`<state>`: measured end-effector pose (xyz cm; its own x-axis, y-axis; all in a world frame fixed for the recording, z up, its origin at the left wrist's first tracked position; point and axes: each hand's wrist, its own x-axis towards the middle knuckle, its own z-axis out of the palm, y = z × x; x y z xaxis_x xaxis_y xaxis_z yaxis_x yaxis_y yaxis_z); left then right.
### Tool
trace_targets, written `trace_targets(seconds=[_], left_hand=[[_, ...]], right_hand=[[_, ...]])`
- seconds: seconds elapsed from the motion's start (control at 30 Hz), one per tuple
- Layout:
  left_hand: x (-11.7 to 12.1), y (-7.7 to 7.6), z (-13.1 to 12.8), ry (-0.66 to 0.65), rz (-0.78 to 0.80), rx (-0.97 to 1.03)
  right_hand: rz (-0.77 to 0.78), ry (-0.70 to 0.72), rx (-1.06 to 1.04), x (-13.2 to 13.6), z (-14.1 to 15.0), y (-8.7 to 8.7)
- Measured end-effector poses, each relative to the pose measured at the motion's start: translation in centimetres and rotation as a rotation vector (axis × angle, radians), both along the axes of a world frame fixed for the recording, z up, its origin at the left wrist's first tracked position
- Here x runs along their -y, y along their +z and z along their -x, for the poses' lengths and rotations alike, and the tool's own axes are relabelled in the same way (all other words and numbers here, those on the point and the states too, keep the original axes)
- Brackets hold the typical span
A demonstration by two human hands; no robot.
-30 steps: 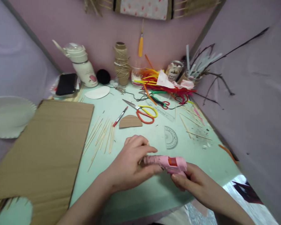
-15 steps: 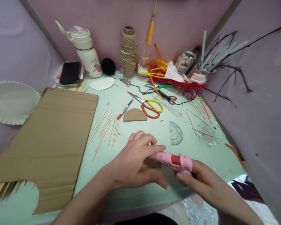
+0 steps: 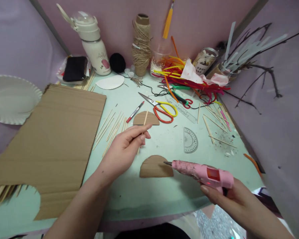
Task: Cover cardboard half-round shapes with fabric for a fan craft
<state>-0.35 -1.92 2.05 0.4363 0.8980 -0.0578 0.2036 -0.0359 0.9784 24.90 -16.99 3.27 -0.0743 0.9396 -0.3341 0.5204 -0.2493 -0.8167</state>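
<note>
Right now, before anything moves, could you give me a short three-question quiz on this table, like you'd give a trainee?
1. What is the left hand holding?
A) a red pen
B) a thin wooden stick
C) a pair of scissors
2. True or false: seen from the person's seat, the roll of twine stands to the left of the white bottle.
3. Fill in the blank: the right hand holds a pink glue gun, and its tip appears over the edge of a half-round piece of brown ____.

Key: 1 B; 2 false; 3 cardboard
</note>
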Motion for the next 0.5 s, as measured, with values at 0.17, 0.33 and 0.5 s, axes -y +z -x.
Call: trace_targets(seconds=[0.17, 0.33, 0.5], left_hand=[[0.3, -0.5, -0.9, 0.036, 0.272, 0.181], [0.6, -1.0, -1.3, -0.046, 0.47, 0.031], [0.9, -1.8, -0.8, -0.204, 0.496, -0.126]], right_hand=[[-0.02, -0.002, 0.093, -0.6, 1.2, -0.4], [-0.013, 0.029, 0.072, -0.8, 1.7, -0.8], [0.0, 0.051, 0.092, -0.6, 1.8, -1.3]])
